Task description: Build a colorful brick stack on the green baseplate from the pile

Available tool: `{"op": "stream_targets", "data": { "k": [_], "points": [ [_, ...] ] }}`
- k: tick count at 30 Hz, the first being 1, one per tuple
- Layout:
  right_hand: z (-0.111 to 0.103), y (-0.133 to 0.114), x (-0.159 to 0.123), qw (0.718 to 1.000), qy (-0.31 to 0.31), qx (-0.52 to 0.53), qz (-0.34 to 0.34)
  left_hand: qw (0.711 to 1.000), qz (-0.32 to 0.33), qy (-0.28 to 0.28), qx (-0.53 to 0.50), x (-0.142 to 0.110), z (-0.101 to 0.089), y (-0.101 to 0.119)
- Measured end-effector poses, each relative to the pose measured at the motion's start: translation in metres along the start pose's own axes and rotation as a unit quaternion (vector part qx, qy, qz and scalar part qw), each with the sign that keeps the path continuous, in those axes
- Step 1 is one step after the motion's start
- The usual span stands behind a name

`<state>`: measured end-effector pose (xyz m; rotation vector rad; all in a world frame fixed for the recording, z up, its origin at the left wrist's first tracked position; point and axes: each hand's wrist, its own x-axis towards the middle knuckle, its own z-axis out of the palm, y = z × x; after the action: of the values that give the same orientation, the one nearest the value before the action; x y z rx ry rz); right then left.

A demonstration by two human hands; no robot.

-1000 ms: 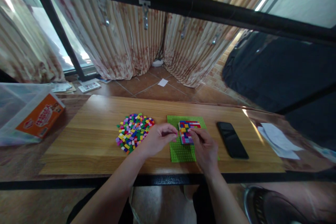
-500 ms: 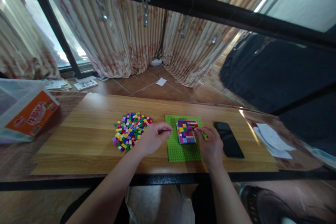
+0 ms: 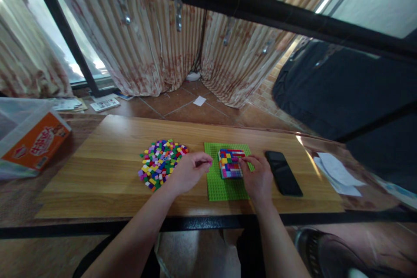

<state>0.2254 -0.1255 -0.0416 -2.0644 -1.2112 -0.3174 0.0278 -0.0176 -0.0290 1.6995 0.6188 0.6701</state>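
Observation:
A block of stacked, many-coloured toy bricks (image 3: 230,166) stands on a green studded baseplate (image 3: 224,191). My right hand (image 3: 258,177) is closed in a pinch at the right side of that block, thumb and forefinger over its top; whatever sits between the fingertips is too small to make out. Left of the baseplate, my left hand (image 3: 190,173) pinches a small magenta brick (image 3: 210,163) just above the plate's left edge. Behind that hand, a pile of loose coloured bricks (image 3: 159,160) lies on the wooden board, partly covered by it.
A black phone (image 3: 284,173) lies right of the baseplate, with white papers (image 3: 339,173) beyond it. A translucent bin with an orange label (image 3: 39,141) stands at far left. The wooden board (image 3: 107,160) ends at a dark front bar (image 3: 208,221). A dark beam crosses overhead.
My right hand has shifted slightly left, its fingertips coming onto the top of the brick block. The left hand stays nearly still with its magenta brick.

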Motion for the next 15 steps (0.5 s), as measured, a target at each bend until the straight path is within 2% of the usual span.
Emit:
{"op": "stream_targets", "data": {
  "k": [11, 15],
  "points": [
    [0.0016, 0.0007, -0.0005, 1.000, -0.010, -0.010, -0.016, 1.000, 0.001, 0.004, 0.008, -0.0010, 0.0003, 0.0012],
    [0.0027, -0.0004, 0.0011, 1.000, -0.008, 0.012, 0.014, 1.000, 0.003, 0.003, 0.009, -0.0014, 0.0002, 0.0003]
  ]
}}
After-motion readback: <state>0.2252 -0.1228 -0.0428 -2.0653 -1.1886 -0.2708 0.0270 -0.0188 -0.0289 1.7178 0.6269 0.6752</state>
